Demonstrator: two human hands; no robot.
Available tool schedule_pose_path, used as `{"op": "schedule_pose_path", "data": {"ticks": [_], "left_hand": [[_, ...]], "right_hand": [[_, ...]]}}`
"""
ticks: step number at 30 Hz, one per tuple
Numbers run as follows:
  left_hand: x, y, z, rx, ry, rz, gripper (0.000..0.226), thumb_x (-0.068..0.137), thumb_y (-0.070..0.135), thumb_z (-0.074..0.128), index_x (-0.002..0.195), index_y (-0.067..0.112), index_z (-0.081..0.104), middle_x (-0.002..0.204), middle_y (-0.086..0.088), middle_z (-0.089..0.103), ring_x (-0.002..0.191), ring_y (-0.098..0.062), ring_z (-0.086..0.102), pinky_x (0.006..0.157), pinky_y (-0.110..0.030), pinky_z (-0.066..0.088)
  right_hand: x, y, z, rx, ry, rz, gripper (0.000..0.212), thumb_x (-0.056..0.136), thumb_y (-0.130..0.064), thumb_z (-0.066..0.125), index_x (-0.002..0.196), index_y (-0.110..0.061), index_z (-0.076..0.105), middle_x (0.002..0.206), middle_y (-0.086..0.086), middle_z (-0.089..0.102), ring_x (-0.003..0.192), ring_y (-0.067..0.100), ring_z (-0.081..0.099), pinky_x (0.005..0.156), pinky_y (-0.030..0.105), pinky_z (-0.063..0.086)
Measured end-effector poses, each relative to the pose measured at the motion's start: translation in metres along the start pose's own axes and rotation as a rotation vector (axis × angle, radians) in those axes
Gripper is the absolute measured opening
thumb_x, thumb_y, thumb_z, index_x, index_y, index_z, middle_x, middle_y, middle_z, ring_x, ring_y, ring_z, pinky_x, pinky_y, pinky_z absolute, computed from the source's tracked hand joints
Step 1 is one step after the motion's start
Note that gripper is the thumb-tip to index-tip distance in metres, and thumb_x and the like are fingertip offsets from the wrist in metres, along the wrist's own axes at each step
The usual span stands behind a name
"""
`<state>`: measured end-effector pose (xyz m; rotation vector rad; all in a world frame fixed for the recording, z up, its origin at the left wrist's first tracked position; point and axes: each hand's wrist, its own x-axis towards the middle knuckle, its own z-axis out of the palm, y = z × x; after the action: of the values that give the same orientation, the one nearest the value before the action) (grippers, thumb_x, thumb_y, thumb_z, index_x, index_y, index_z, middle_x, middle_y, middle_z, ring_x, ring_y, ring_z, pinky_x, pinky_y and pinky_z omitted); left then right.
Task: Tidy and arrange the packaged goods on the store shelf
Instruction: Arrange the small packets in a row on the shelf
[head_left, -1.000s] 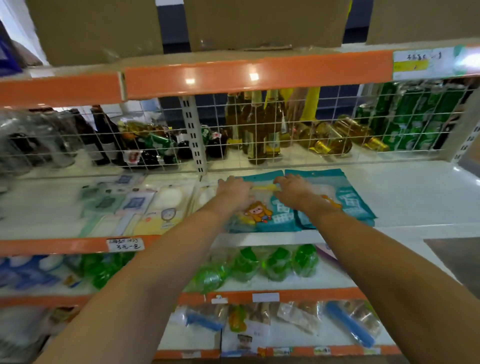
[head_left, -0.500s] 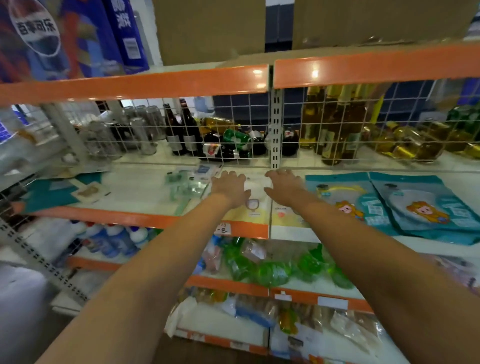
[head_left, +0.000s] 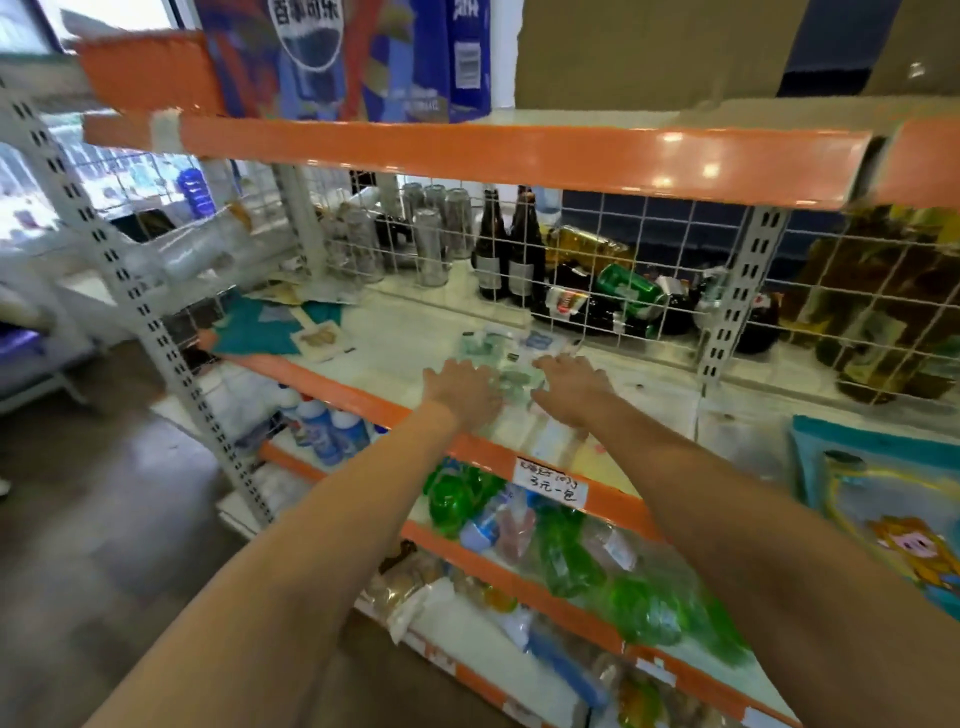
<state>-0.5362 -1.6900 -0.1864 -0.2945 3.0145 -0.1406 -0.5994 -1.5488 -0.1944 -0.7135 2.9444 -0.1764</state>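
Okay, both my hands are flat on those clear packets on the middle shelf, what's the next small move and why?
Probably draw the clear packets together between the left hand and right hand and square them into one pile. They lie loosely spread on the shelf, some overlapping, and both hands rest open on them, either side of the cluster. Blur hides their exact edges.

Both hands relocated leftward along shelf: left hand (head_left: 460, 392) and right hand (head_left: 569, 387), formerly on teal cartoon packets (head_left: 883, 514), now flat on small clear packets (head_left: 506, 364).
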Motion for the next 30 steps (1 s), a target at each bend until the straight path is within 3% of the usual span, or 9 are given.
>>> {"op": "schedule_pose_path", "data": {"ticks": [6, 15, 20, 26, 30], "left_hand": [[0.026, -0.055, 0.003, -0.012, 0.033, -0.131, 0.053, 0.099, 0.048, 0.032, 0.141, 0.017, 0.037, 0.139, -0.009, 0.043, 0.130, -0.030, 0.037, 0.103, -0.047, 0.032], [0.040, -0.128, 0.023, -0.050, -0.012, -0.270, 0.049, 0.100, 0.047, 0.029, 0.141, 0.023, 0.038, 0.140, -0.008, 0.044, 0.131, -0.030, 0.036, 0.103, -0.049, 0.031], [0.048, -0.184, 0.027, 0.001, -0.030, -0.280, 0.049, 0.100, 0.047, 0.030, 0.143, 0.025, 0.038, 0.141, -0.007, 0.044, 0.131, -0.029, 0.038, 0.103, -0.047, 0.036], [0.064, -0.264, 0.028, 0.021, -0.042, -0.276, 0.050, 0.098, 0.045, 0.034, 0.142, 0.022, 0.039, 0.140, -0.008, 0.044, 0.130, -0.030, 0.037, 0.105, -0.051, 0.030], [0.078, -0.306, 0.035, 0.060, -0.043, -0.232, 0.045, 0.099, 0.040, 0.033, 0.138, 0.020, 0.043, 0.133, -0.009, 0.049, 0.124, -0.031, 0.042, 0.100, -0.049, 0.033]], "right_hand": [[0.056, -0.039, 0.000, -0.042, 0.022, -0.155, 0.054, 0.099, -0.038, 0.041, 0.146, -0.015, 0.031, 0.150, 0.011, 0.032, 0.136, 0.030, 0.035, 0.105, 0.041, 0.036], [0.107, -0.113, 0.027, -0.054, -0.066, -0.337, 0.048, 0.099, -0.039, 0.040, 0.144, -0.020, 0.036, 0.146, 0.009, 0.037, 0.133, 0.029, 0.035, 0.108, 0.041, 0.035], [0.141, -0.170, 0.028, -0.019, -0.060, -0.344, 0.048, 0.099, -0.039, 0.040, 0.143, -0.021, 0.036, 0.146, 0.008, 0.037, 0.134, 0.028, 0.035, 0.108, 0.042, 0.033], [0.175, -0.236, 0.040, 0.011, -0.049, -0.303, 0.047, 0.098, -0.040, 0.039, 0.141, -0.020, 0.038, 0.142, 0.009, 0.041, 0.130, 0.028, 0.038, 0.105, 0.042, 0.035], [0.192, -0.268, 0.050, 0.021, -0.040, -0.268, 0.048, 0.098, -0.039, 0.039, 0.142, -0.017, 0.037, 0.142, 0.009, 0.040, 0.130, 0.029, 0.038, 0.105, 0.043, 0.036]]}}
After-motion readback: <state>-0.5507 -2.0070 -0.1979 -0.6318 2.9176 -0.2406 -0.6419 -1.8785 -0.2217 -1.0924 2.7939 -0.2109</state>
